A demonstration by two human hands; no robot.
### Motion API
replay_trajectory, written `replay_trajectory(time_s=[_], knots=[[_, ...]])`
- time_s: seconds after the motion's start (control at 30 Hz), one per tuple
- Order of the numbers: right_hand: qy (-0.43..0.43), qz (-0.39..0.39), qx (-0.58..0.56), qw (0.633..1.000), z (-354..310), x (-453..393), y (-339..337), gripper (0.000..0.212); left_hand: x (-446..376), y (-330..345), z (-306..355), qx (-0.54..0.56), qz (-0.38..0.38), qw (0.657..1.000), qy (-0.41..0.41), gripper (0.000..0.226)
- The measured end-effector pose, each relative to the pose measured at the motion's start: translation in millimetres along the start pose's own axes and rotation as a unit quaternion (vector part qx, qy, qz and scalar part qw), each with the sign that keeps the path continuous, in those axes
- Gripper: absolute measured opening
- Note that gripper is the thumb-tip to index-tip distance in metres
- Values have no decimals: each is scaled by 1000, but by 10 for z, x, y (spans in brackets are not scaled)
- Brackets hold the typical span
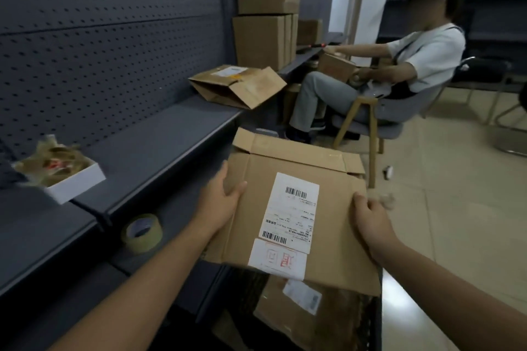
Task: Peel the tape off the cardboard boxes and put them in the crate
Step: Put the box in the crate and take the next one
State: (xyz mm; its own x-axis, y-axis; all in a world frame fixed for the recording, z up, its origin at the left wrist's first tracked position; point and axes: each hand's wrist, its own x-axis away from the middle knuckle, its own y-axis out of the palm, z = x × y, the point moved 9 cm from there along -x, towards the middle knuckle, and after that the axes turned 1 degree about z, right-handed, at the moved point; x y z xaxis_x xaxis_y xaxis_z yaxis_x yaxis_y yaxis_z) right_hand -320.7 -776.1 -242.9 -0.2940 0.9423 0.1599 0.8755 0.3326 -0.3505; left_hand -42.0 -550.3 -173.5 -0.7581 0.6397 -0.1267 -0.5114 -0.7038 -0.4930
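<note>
We held the flattened brown cardboard box with its white shipping label (296, 208) level above the dark crate (377, 319), where another flattened box (299, 310) already lay. To our judgement, lowering it flat and square to the crate's walls, then letting go with both hands together, would keep it from catching on the rim. Our left hand (219, 194) gripped the left edge, thumb on top; our right hand (368, 211) curled round the right edge.

My dark shelf (159, 134) runs off toward one o'clock. On it: a tape roll (142, 232) at nine o'clock, a white tray (74, 182) of peeled scraps at ten, an opened box (238, 85) at twelve.
</note>
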Motion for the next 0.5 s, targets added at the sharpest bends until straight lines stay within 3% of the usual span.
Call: replay_trajectory(time_s=[0.13,0.23,0.37,0.5], knots=[[71,-13,41,997,741,-183,-77,55,-203,836,-560,-48,-82,994,-56,85],[97,-32,80,992,1076,-256,-72,32,-247,1333,-1047,-52,-113,986,-114,83],[64,-50,136,987,1265,-351,-10,40,-274,1715,-1511,-47,-112,980,-157,77],[17,-95,219,971,1431,-441,147,38,-254,1911,-1758,-150,-122,971,-144,74]])
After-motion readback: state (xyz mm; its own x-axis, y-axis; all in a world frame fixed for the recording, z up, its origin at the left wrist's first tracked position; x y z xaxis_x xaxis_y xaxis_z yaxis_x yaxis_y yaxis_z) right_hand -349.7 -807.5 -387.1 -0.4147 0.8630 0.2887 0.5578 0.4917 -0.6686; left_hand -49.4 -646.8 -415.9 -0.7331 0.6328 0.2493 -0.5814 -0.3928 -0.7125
